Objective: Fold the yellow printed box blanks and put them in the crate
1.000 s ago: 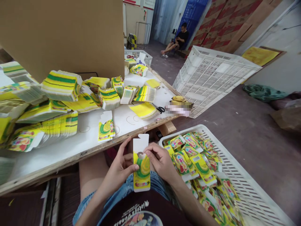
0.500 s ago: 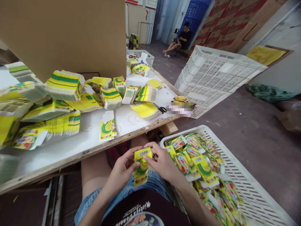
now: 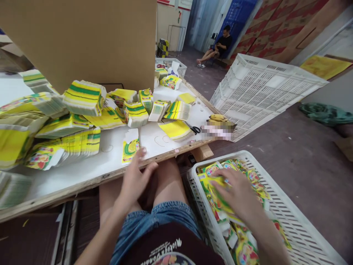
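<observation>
Hiding: right hand (image 3: pixel 238 193) covers several folded boxes (image 3: pixel 211 170) in the white crate (image 3: pixel 298 228) at 4 o'clock; both forearms are cut off below.
Right grip: fingers flat on a yellow box; cannot tell whether clamped.
Left grip: left hand (image 3: pixel 135 180), fingers apart, empty, tips at the flat carton (image 3: pixel 129 149).
Carton: yellow, green swirl, white tab, near the table (image 3: pixel 82 173) edge, 12 o'clock of that hand.

Left hand (image 3: pixel 137 179) stretched forward, fingers loosely open, right hand (image 3: pixel 237 192) palm down, fingers spread
</observation>
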`<state>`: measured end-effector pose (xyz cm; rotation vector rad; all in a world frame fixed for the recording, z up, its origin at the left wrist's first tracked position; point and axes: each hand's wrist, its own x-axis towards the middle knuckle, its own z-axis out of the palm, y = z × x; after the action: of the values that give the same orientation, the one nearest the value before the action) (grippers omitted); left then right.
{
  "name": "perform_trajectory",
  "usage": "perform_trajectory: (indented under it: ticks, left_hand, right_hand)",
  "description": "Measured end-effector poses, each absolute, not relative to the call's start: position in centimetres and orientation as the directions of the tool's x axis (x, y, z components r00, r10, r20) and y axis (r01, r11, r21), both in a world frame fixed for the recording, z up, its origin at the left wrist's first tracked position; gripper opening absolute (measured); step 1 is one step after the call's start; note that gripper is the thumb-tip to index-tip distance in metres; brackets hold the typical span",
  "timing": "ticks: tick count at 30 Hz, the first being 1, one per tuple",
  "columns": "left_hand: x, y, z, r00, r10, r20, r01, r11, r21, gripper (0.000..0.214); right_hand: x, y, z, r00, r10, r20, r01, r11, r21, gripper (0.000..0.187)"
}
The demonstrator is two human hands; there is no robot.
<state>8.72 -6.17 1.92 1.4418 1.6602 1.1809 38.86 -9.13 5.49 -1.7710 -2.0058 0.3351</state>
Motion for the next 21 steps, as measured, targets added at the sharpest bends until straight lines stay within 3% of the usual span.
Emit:
perform_trajectory:
  ticks: [2, 3, 4, 6, 9, 13, 19, 21]
  left_hand:
    - [5.3, -3.8, 1.1, -0.448, 0.873, 0.192, 0.677, 0.191, 0.71, 0.061]
    - [3.7, -2.8, 0.6, -0.499, 0.851, 0.164, 0.74, 0.32, 0.592, 0.066]
    - [2.4, -2.0, -0.1, -0.516, 0.849, 0.113, 0.773, 0.405, 0.488, 0.064]
    - [0.6, -1.2, -1.3, -0.504, 0.862, 0.062, 0.789, 0.429, 0.44, 0.048]
    - [0.0, -1.1, -2.6, -0.48, 0.877, 0.032, 0.79, 0.416, 0.45, 0.025]
    - [0.0, -1.6, -3.2, -0.476, 0.879, 0.024, 0.774, 0.406, 0.485, 0.028]
    - [-0.2, -1.8, -2.2, -0.49, 0.871, 0.032, 0.706, 0.375, 0.601, 0.024]
    - [0.7, -2.6, -1.1, -0.487, 0.871, 0.062, 0.669, 0.326, 0.668, 0.021]
  right_hand:
    - [42.0, -9.4, 5.7, 0.037, 0.977, 0.212, 0.979, 0.006, -0.202, 0.034]
    - [42.8, -9.5, 5.6, 0.039, 0.982, 0.184, 0.985, -0.007, -0.175, 0.035]
    - [42.9, -9.6, 5.4, 0.011, 0.991, 0.133, 0.98, 0.015, -0.199, 0.033]
    - [41.2, -9.6, 4.8, -0.081, 0.997, 0.02, 0.942, 0.083, -0.324, 0.025]
    - [36.2, -9.1, 4.1, -0.188, 0.981, -0.045, 0.856, 0.141, -0.498, 0.018]
    - [31.1, -8.1, 4.5, -0.283, 0.959, -0.02, 0.728, 0.201, -0.655, 0.013]
    - [29.0, -7.6, 5.1, -0.337, 0.942, -0.009, 0.656, 0.228, -0.719, 0.01]
    - [28.2, -7.6, 5.1, -0.32, 0.945, 0.066, 0.596, 0.255, -0.762, 0.009]
